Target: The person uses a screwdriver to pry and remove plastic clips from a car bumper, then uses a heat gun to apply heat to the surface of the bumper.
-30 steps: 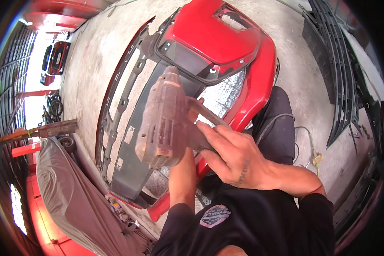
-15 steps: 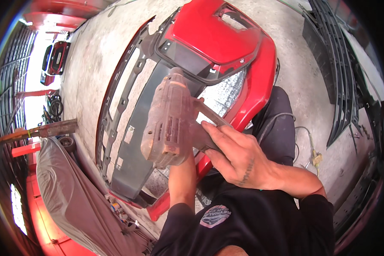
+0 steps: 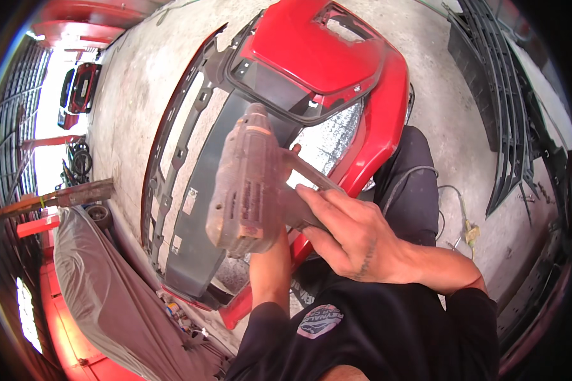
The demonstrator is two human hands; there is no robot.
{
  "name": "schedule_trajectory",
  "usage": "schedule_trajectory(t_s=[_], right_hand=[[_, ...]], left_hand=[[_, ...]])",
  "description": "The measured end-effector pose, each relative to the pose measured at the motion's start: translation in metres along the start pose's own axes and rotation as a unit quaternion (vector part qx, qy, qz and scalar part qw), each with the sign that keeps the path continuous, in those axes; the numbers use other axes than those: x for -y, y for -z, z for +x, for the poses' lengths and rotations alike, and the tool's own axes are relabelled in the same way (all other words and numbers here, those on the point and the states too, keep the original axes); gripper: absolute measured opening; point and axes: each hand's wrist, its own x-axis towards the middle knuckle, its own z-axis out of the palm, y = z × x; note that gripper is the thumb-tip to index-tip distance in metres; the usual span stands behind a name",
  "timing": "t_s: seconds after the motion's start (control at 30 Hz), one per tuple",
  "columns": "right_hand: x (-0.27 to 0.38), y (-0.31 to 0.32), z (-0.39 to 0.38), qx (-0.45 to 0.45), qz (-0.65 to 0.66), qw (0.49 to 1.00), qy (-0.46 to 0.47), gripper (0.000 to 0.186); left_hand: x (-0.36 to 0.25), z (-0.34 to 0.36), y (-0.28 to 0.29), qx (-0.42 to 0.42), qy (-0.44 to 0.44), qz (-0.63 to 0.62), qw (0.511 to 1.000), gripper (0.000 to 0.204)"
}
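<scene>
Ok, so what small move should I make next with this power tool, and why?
I'd probably ease the power tool slightly left. Your right grip holds it over the red and black bumper, and its body hides nearly all of your left grip, so shifting it might let you see those fingers better.

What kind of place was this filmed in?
Most likely a car body repair workshop: a loose red bumper lies in front of the person, a pistol-shaped power tool is held over it, and black slatted parts, perhaps car grilles, are at the right.
</scene>
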Motion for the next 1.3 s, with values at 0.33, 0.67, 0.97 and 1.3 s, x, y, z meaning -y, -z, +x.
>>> schedule_trajectory(t_s=[0.33, 0.67, 0.97, 1.3], right_hand=[[-0.004, 0.005, -0.015, -0.039, -0.010, 0.999, -0.002, 0.055], [-0.003, 0.012, -0.010, -0.001, 0.007, 1.000, -0.028, 0.055], [-0.039, 0.071, -0.037, -0.174, -0.250, 0.949, 0.086, 0.050], [-0.305, 0.154, -0.179, -0.249, -0.419, 0.835, -0.256, 0.047]], left_hand=[[-0.002, -0.030, -0.004, 0.014, 0.001, 0.002, 1.000, 0.057], [-0.009, -0.012, -0.014, 0.032, -0.033, 0.055, 0.997, 0.057], [-0.023, 0.014, -0.027, 0.062, -0.154, 0.351, 0.922, 0.057], [0.022, 0.023, -0.039, 0.084, -0.133, 0.349, 0.924, 0.038]])
